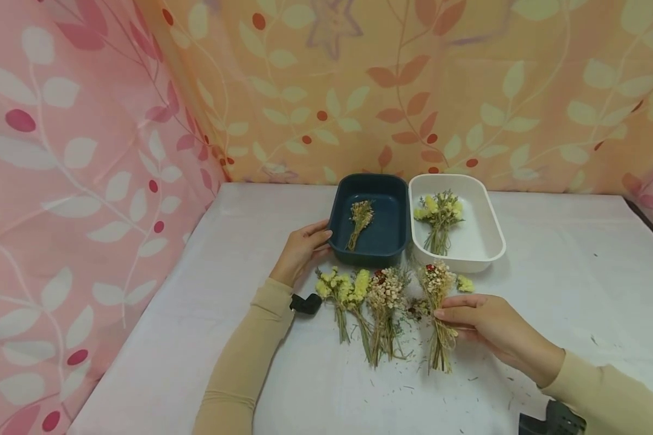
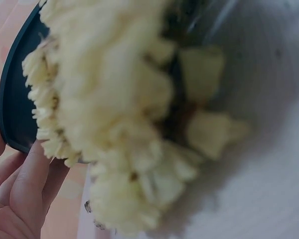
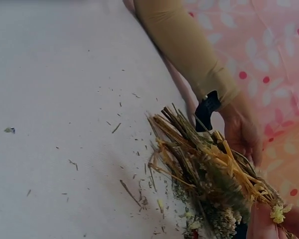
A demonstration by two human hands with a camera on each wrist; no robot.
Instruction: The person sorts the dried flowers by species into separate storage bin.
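Observation:
My right hand (image 1: 492,323) pinches a bunch of dried flowers (image 1: 437,287) by its stems, with cream and dark red heads at the top. In the right wrist view its tied straw-coloured stems (image 3: 234,167) fan out beyond my fingertips. At the left side of a dark blue tray (image 1: 367,260), my left hand (image 1: 299,251) grips the rim between thumb and fingers. One small dried bunch (image 1: 361,220) lies inside that tray. Blurred yellow flowers (image 2: 104,99) fill much of the left wrist view, partly covering the tray.
A white tray (image 1: 481,232) beside the blue one holds a yellow-flowered bunch (image 1: 439,217). In front lie more bunches, some yellow (image 1: 337,290), one cream and red (image 1: 385,296). A loose yellow flower head (image 1: 465,284) sits near the white tray. Stem bits litter the white tablecloth (image 1: 413,405).

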